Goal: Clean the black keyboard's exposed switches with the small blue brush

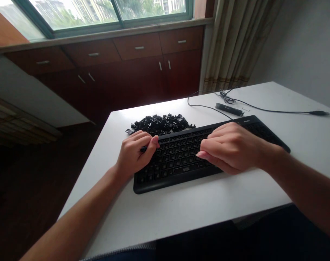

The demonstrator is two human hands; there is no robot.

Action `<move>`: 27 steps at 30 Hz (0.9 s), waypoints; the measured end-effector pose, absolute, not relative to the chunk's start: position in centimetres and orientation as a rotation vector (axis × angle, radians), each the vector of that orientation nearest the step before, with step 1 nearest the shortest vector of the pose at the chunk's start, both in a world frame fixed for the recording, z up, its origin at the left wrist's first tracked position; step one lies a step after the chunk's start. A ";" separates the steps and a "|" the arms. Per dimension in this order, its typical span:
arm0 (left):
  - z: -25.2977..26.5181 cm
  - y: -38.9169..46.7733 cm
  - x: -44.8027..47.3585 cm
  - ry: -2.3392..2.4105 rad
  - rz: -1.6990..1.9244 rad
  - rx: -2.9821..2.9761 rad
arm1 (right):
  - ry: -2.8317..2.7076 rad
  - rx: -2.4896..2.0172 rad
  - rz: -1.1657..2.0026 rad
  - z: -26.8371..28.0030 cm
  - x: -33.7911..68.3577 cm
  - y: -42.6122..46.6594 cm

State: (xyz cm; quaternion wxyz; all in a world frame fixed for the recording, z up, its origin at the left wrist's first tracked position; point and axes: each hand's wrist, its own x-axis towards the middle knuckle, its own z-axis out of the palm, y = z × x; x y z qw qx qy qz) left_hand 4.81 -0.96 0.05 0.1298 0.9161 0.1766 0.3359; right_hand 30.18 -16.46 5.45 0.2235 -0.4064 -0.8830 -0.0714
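Observation:
A black keyboard (181, 168) lies slanted across the white table, its key positions bare of caps over the part I can see. My left hand (137, 150) is closed at the keyboard's left end, thumb pressed to the curled fingers; a bit of something dark shows by the fingers, too small to name. Over the keyboard's middle and right, my right hand (228, 148) is curled shut with thumb against the fingers, and what it may hold is hidden. Behind the keyboard, next to my left hand, is a heap of loose black keycaps (162, 124).
Beyond the keyboard lie a black bar-shaped piece (229, 109), a small thin wire piece (245, 109) and a black cable (270, 110) running toward the right edge. The white table (159, 214) ends at the left above a dark floor. Wooden cabinets (121, 79) stand beyond.

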 end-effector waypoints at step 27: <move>0.1 -1.0 4.8 0.510 0.948 2.674 | -2.291 -1.295 0.023 5.2 31.9 -15.5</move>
